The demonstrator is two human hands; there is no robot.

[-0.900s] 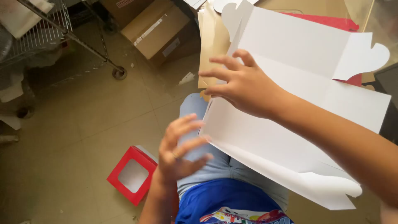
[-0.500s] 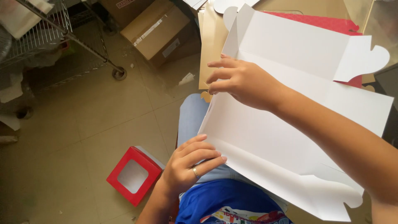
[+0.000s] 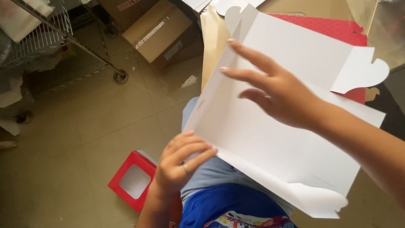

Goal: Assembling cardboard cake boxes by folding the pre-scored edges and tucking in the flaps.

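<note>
A large flat white cardboard box blank (image 3: 270, 139) with curved tabs lies tilted across my lap. My left hand (image 3: 179, 164), a ring on one finger, grips its lower left edge with curled fingers. My right hand (image 3: 274, 90) hovers over the middle of the blank, fingers spread and slightly blurred, holding nothing. A red sheet (image 3: 329, 27) shows under the blank's far side.
A small red box with a window (image 3: 133, 181) lies on the tiled floor beside my leg. A brown carton (image 3: 158, 36) and a wheeled wire rack (image 3: 46, 36) stand at the far left. Tan card sheets (image 3: 211, 46) are stacked behind the blank.
My right hand has lifted off the blank's left flap and spread its fingers. My left hand has come up from my lap and taken the blank's lower edge.
</note>
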